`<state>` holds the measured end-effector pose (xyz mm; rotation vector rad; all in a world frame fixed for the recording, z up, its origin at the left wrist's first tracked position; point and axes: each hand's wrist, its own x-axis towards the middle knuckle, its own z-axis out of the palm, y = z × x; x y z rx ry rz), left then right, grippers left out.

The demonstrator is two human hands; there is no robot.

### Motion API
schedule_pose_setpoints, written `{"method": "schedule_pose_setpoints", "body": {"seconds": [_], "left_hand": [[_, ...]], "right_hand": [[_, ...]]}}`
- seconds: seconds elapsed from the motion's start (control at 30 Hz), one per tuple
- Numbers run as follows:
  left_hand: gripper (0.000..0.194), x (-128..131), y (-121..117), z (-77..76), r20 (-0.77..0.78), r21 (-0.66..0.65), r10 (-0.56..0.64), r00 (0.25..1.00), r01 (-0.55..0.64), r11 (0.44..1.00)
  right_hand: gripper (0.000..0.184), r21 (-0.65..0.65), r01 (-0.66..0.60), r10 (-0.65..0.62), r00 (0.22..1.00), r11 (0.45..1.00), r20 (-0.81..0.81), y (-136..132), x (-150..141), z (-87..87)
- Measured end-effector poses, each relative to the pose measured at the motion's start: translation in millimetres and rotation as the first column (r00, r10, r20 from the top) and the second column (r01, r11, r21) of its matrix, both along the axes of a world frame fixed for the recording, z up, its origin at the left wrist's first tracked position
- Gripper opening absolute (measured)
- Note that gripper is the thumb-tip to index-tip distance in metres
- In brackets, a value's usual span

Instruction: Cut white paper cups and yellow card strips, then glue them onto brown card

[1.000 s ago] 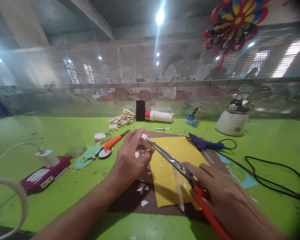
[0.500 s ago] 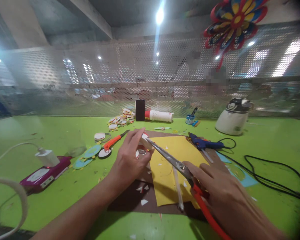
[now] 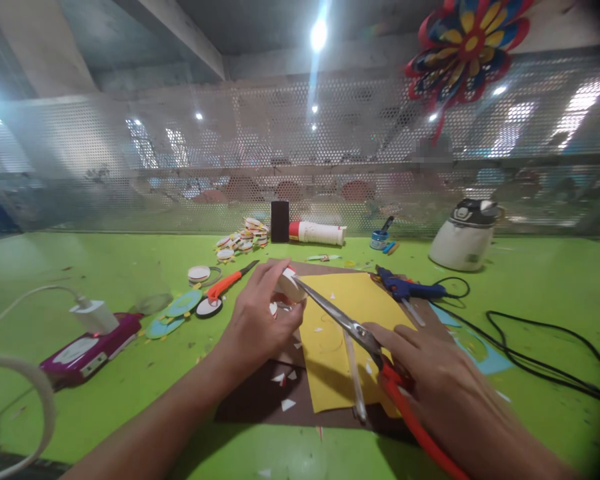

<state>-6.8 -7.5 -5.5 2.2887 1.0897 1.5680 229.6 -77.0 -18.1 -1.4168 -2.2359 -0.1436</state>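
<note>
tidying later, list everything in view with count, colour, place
Flower: one, multicoloured, upper right
Mesh: one, grey, back
Table: one, green, beneath
Jug: one, white, right
Jar: one, blue, back
Cups: uncounted, white-red, back
Slab: one, black, back
Discs: several, white, back
Cutter: one, orange, left
Rings: two, pale blue, left
Power strip: one, purple, left
Cables: several, black, pale, sides
Glue gun: one, blue, right
Board: uncounted, brown, middle
Sheets: uncounted, yellow, on board
Scraps: several, white, on board
Stick: one, clear, on sheets
Scissors: one, silver-red, centre
Held piece: one, white-red, centre
Left hand: one, bare, on held piece
Right hand: one, bare, on scissors
</note>
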Motion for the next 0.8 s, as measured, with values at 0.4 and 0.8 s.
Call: {"method": "schedule_pose_setpoints", "body": {"seconds": [0.4, 0.8], "left_hand": [[0.056, 0.6, -0.7, 1.9, 0.133, -0.075, -0.132, 0.982, 0.143, 0.987], [0.044, 1.2, -4.9, 6.7, 0.347, -0.241, -0.215, 0.913, 0.309, 0.920]], "right_hand": [[0.037, -0.014, 0.092, -0.092, 0.960, 0.996, -0.265, 18.8, 16.7, 6.1], [0.031, -0.063, 0.066, -0.078, 0.974, 0.996, -0.211, 16.6, 7.5, 11.6]]}}
